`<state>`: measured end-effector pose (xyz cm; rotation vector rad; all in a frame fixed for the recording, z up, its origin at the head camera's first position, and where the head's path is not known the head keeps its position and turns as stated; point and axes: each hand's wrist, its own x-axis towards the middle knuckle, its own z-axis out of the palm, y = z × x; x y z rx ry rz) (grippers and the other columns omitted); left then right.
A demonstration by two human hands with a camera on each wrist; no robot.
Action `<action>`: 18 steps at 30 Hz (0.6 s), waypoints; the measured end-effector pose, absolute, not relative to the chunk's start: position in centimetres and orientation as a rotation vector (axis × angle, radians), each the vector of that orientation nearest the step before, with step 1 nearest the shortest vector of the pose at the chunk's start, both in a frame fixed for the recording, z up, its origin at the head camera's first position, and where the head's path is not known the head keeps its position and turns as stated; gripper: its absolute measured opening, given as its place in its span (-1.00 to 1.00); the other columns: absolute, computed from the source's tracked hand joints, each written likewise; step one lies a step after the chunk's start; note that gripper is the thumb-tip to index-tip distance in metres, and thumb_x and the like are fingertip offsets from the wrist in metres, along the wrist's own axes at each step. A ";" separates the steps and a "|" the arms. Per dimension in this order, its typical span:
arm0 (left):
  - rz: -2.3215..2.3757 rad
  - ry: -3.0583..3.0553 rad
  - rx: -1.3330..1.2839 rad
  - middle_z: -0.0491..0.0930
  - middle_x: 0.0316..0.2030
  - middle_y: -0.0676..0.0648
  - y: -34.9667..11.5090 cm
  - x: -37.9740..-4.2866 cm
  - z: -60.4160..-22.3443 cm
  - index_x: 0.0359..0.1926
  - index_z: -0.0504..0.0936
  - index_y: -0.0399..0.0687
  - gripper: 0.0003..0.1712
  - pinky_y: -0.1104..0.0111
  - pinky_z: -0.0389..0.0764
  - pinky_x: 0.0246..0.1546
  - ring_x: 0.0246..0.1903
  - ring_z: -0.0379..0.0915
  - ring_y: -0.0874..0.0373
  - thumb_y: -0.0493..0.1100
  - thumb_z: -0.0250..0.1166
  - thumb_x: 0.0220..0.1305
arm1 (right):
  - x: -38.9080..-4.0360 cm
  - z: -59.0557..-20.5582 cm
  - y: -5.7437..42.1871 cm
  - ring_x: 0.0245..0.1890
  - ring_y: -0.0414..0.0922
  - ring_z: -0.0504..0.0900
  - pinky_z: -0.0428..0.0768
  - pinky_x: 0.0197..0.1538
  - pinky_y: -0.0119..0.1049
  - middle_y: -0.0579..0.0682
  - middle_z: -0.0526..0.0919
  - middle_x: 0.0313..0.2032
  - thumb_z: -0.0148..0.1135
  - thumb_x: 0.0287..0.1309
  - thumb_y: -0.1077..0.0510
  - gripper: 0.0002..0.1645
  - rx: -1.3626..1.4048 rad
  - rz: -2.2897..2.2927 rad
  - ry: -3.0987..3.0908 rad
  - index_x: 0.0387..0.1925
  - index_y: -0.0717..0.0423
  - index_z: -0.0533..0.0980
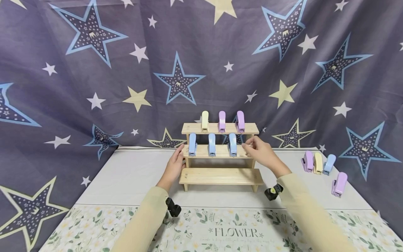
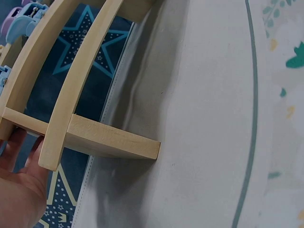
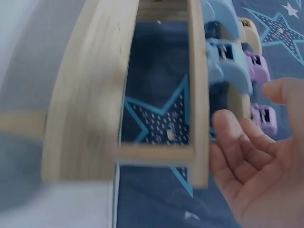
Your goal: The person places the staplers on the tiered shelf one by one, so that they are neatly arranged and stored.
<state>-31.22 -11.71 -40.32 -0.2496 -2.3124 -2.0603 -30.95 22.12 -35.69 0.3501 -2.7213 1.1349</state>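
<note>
A three-tier wooden display stand (image 1: 221,176) stands on the table. On its middle shelf is a row of light blue mini staplers (image 1: 212,145). The top shelf bears a cream stapler (image 1: 205,121) and two purple staplers (image 1: 221,121). My left hand (image 1: 174,164) is at the left end of the middle shelf; in the left wrist view its fingers (image 2: 35,161) rest against the wooden side. Beside the shelf's right end is my right hand (image 1: 264,154), near the rightmost blue stapler (image 1: 232,145). The right wrist view shows its fingers (image 3: 232,152) loosely bent, holding nothing.
Farther right on the table stand a purple stapler (image 1: 308,161), a cream stapler (image 1: 318,163) and a blue stapler (image 1: 329,164), with another purple stapler (image 1: 339,184) nearer. A star-patterned curtain (image 1: 220,45) hangs behind. A flower-print cloth (image 1: 195,227) covers the table's front.
</note>
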 end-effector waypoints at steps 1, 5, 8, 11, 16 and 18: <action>-2.064 -2.307 -0.249 0.06 0.48 -0.37 -11.7 -31.4 -40.6 0.56 0.06 -0.20 -0.44 -0.11 0.33 0.33 0.38 0.14 -0.34 -0.23 -0.26 0.63 | -30.7 -35.6 22.7 -0.33 -0.11 0.67 0.58 -0.22 -0.19 0.04 0.68 -0.34 0.09 0.45 -0.13 -0.56 0.361 1.111 -2.719 0.01 0.17 0.45; -2.062 -2.290 -0.248 0.07 0.50 -0.32 -11.8 -32.4 -41.9 0.57 0.07 -0.09 -0.43 -0.09 0.31 0.35 0.39 0.13 -0.30 -0.16 -0.26 0.65 | -29.7 -35.5 25.4 -0.36 -0.10 0.69 0.57 -0.28 -0.23 0.05 0.71 -0.34 0.13 0.42 0.00 -0.64 0.394 1.042 -2.719 -0.02 0.23 0.46; -2.040 -2.294 -0.233 0.09 0.50 -0.28 -11.9 -33.1 -42.7 0.58 0.09 -0.03 -0.44 -0.07 0.32 0.35 0.40 0.14 -0.27 -0.13 -0.26 0.65 | -28.8 -35.5 27.7 -0.36 -0.09 0.70 0.60 -0.29 -0.24 0.07 0.73 -0.31 0.14 0.41 0.04 -0.65 0.386 0.996 -2.755 -0.01 0.25 0.47; -2.030 -2.298 -0.224 0.10 0.49 -0.27 -11.9 -33.3 -43.0 0.57 0.10 -0.02 -0.44 -0.06 0.35 0.33 0.39 0.16 -0.27 -0.14 -0.25 0.65 | -27.8 -35.6 30.3 -0.37 -0.10 0.69 0.62 -0.31 -0.24 0.09 0.73 -0.28 0.14 0.41 0.03 -0.63 0.358 0.955 -2.796 0.00 0.27 0.48; -2.073 -2.294 -0.229 0.07 0.50 -0.30 -11.9 -33.1 -42.5 0.57 0.08 -0.06 -0.44 -0.08 0.33 0.34 0.40 0.13 -0.29 -0.16 -0.25 0.65 | -26.1 -35.8 35.1 -0.39 -0.13 0.68 0.60 -0.35 -0.26 0.04 0.74 -0.32 0.13 0.40 0.05 -0.62 0.318 0.853 -2.837 -0.03 0.31 0.53; -2.077 -2.299 -0.234 0.06 0.50 -0.33 -11.9 -32.7 -41.8 0.57 0.07 -0.11 -0.44 -0.09 0.33 0.33 0.40 0.12 -0.31 -0.18 -0.25 0.64 | -25.5 -36.0 37.1 -0.41 -0.14 0.67 0.59 -0.36 -0.27 0.02 0.73 -0.34 0.13 0.40 0.05 -0.61 0.286 0.800 -2.856 -0.04 0.33 0.55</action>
